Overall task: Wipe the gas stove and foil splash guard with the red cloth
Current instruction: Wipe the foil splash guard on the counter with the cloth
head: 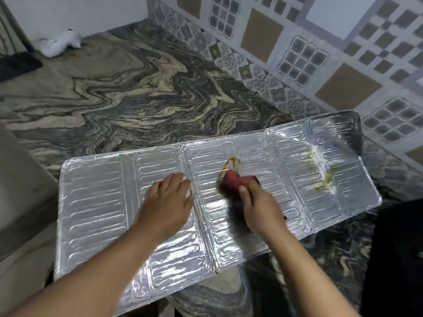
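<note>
The foil splash guard (96, 202) lies unfolded and flat on the marble counter, its embossed panels shining. My right hand (261, 207) grips the bunched red cloth (233, 180) and presses it onto the middle panel, just below a yellow-brown stain (232, 164). A second, greenish-yellow smear (320, 172) marks the right panel. My left hand (169, 200) rests flat on the foil left of the cloth, fingers straight. The gas stove is out of view.
The swirled marble counter (137, 92) spreads behind the foil to a patterned tile wall (320, 53). A white crumpled cloth (59, 44) lies at the far left corner. A dark object (398, 259) stands at the right edge.
</note>
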